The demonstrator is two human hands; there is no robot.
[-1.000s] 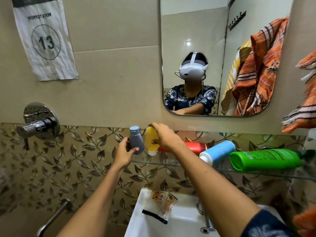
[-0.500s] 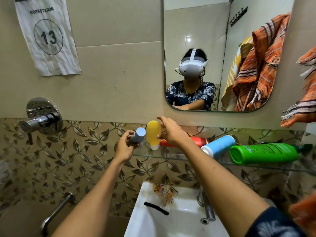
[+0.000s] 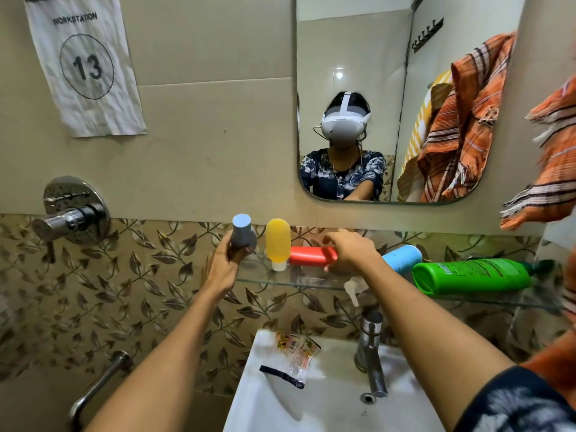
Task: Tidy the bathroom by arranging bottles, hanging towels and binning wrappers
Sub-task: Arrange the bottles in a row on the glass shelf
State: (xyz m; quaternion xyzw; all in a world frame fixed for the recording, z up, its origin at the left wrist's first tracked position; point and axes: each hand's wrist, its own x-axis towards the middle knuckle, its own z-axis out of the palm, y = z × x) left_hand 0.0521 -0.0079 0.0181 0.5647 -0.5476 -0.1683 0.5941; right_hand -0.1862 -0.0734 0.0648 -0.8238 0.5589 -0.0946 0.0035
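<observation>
At the glass shelf's (image 3: 311, 283) left end, the left hand (image 3: 222, 269) grips the small grey plastic bottle (image 3: 242, 232) upright for standing beside the yellow squeeze tube (image 3: 277, 241), while the right hand (image 3: 350, 251) closes on the toppled red cylindrical bottle (image 3: 308, 256), probably to right it.

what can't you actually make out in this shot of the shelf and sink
- Red bottle, head view: its cap end is hidden by the right hand, so the grip is unclear.
- Grey bottle: its base is covered by the left hand.
- Blue bottle: its near end is hidden behind the right forearm.
- Green bottle: label print too small to read.
- Wrappers in the sink: print is blurred.
</observation>
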